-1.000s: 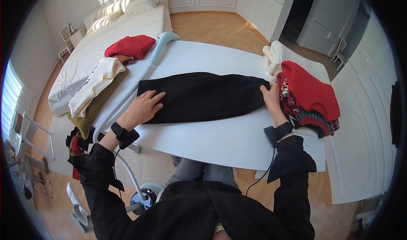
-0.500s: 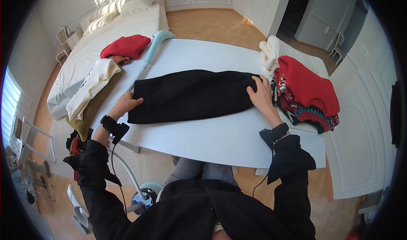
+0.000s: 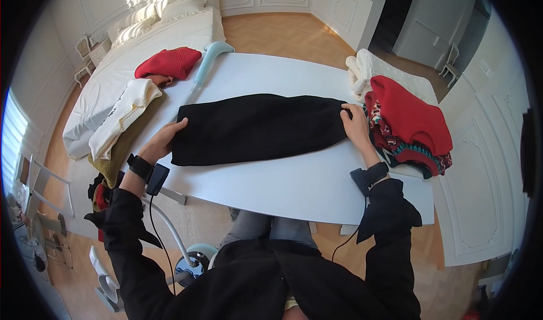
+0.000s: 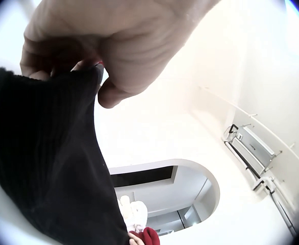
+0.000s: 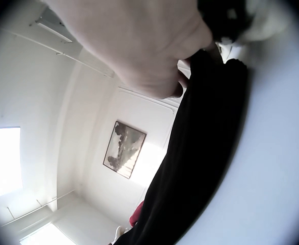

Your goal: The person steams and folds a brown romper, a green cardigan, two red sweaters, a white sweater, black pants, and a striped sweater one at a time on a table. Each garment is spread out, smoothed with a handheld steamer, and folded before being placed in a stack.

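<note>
In the head view, our left hand (image 3: 158,143) grips the left end of the black garment (image 3: 257,129), thumb over its edge; our right hand (image 3: 356,129) pinches its far right corner. The garment lies flat and elongated across the white surface (image 3: 249,193), between the white garment (image 3: 127,109) and the red garment (image 3: 408,116). We judge the step in hand to be handling the cloth by both ends; the next move calls for level, even grips so the layers do not slip. Dark marks on the white garment may be lettering, too small to read.

In the left wrist view, our fingers curl round the ribbed black edge. A wall unit (image 4: 255,147) bears a tiny mark, illegible.

In the right wrist view, our fingers close on the cloth's end; we find no readable label.
</note>
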A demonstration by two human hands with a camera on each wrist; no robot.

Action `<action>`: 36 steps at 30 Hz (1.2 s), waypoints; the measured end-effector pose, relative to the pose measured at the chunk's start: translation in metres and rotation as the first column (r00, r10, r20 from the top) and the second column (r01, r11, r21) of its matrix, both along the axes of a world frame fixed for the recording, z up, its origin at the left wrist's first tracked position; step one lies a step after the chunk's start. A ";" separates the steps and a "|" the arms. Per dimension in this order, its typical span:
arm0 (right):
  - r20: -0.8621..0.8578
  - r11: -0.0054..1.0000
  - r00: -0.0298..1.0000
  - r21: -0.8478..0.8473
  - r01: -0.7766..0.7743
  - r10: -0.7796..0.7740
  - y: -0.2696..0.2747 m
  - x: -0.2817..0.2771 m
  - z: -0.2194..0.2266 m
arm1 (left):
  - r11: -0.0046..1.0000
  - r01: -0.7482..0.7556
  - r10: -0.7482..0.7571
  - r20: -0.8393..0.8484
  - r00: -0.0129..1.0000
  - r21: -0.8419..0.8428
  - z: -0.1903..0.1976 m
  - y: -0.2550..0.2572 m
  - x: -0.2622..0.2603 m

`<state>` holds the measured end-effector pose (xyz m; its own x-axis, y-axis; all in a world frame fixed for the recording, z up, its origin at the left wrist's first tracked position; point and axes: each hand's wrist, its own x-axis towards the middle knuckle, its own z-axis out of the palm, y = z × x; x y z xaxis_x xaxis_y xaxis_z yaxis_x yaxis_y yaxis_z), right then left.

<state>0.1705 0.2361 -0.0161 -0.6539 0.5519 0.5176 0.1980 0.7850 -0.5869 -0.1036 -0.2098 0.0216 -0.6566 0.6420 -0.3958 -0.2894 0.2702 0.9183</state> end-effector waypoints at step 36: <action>0.687 0.819 0.660 0.167 -0.550 0.303 -0.136 -0.070 0.004 | 0.995 0.038 -0.058 -0.240 0.969 -0.090 0.000 -0.007 0.020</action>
<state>0.1005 0.0998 -0.0123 -1.0000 0.0012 0.0083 0.0000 0.9890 -0.1480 -0.0831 -0.2166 0.0219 -0.7087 0.6464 -0.2827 -0.0459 0.3577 0.9327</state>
